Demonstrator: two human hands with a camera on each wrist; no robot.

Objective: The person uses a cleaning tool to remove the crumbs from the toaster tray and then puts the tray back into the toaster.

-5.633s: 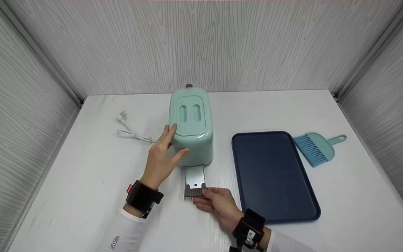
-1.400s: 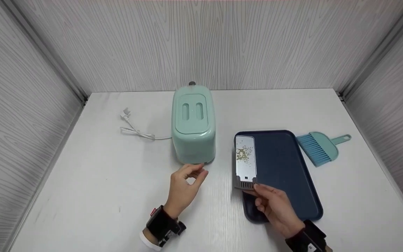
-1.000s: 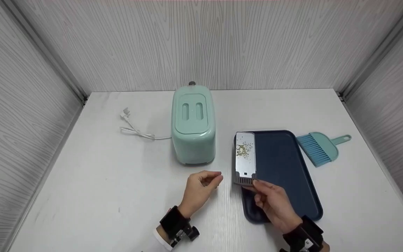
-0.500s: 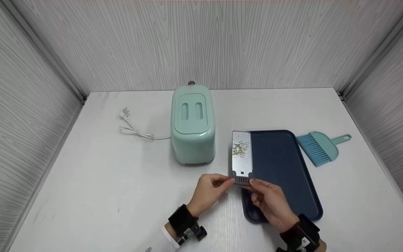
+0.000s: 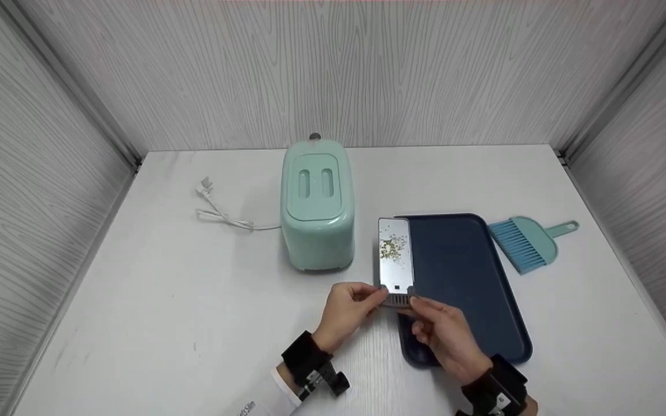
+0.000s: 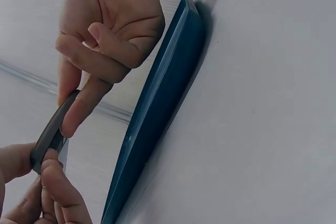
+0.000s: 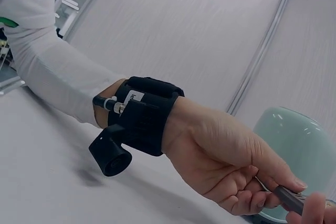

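Note:
A toaster crumb tray (image 5: 396, 260), a shiny metal plate with a grey slotted handle, is held above the left edge of the dark blue tray (image 5: 460, 283). Brown-yellow crumbs (image 5: 391, 248) lie on its metal face. My left hand (image 5: 347, 312) pinches the left end of the handle, and my right hand (image 5: 446, 335) pinches the right end. In the left wrist view the handle (image 6: 51, 129) spans between both hands' fingertips, clear of the table. The mint-green toaster (image 5: 318, 208) stands to the left, behind my hands.
A small teal dustpan and brush (image 5: 526, 244) lie right of the blue tray. The toaster's white cord and plug (image 5: 223, 216) lie at its left. Wood-grain panels (image 5: 333, 69) wall in the white table at the back and sides.
The crumb tray has come out of the toaster and over to the blue tray in my right hand. My left hand has left the toaster, moved right and taken the handle's left end.

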